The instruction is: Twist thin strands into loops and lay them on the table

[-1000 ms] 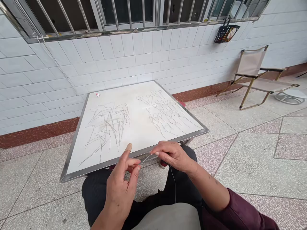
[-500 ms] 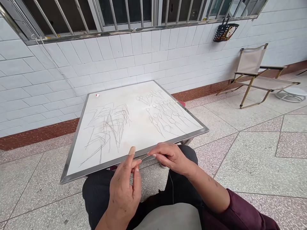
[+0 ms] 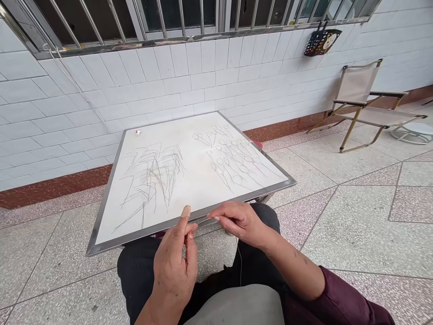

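A thin wire (image 3: 203, 220) runs between my two hands just in front of the table's near edge. My left hand (image 3: 176, 259) pinches one end, its bandaged finger raised. The wire's other part is between the thumb and forefinger of my right hand (image 3: 241, 222), and a thin length hangs below it over my lap. On the white table (image 3: 194, 180), bent thin wires (image 3: 155, 176) lie in a tangled group at the left. Wires with round loops (image 3: 233, 158) are spread at the right. A small red-and-white item (image 3: 138, 132) sits at the far left corner.
Behind the table stands a white tiled wall (image 3: 176, 90) below a barred window. A patterned bag (image 3: 323, 41) hangs from the bars. At the right are a folding chair (image 3: 360, 101) and a round white stool (image 3: 411, 132).
My hands hold nearly the same place, and the wire between them looks straighter and flatter. The view has shifted slightly.
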Demonstrator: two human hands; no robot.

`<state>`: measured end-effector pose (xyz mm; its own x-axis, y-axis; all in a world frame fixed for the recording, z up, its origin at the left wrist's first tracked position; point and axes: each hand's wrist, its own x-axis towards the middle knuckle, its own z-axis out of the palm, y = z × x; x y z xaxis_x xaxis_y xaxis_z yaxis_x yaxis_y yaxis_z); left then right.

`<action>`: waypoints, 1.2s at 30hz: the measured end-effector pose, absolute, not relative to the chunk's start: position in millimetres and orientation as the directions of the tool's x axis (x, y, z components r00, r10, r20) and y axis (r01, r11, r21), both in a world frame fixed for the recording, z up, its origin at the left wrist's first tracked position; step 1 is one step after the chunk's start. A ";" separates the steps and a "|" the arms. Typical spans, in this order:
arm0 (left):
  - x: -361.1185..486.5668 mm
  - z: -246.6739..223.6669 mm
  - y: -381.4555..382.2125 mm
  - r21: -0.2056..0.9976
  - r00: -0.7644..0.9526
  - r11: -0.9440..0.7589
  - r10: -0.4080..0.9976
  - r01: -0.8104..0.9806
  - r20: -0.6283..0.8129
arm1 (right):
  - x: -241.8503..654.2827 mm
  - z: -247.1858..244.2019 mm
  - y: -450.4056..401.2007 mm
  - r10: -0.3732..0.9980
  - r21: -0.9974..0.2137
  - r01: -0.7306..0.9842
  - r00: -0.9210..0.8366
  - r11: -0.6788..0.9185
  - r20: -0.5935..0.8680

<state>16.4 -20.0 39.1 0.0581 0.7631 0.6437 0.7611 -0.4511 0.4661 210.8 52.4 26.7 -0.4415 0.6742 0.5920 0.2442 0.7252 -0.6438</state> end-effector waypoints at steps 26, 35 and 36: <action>3.8 27.7 -11.7 0.176 0.149 -0.388 0.675 0.905 0.722 | 198.0 22.9 44.3 0.715 -0.657 0.313 -0.459 0.686 0.527; 6.4 25.7 -9.5 0.219 0.089 -0.355 0.678 0.909 0.730 | 197.0 18.7 46.4 0.812 -0.695 0.424 -0.363 0.581 0.458; 6.8 27.2 -10.0 0.237 0.072 -0.341 0.691 0.910 0.719 | 197.2 18.4 46.4 0.820 -0.699 0.431 -0.358 0.570 0.448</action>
<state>6.8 -10.0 27.2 0.0719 0.6912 0.7191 0.9098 -0.3410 0.2368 197.2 46.4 18.4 -0.3576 0.8196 0.4477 0.4310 0.5701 -0.6995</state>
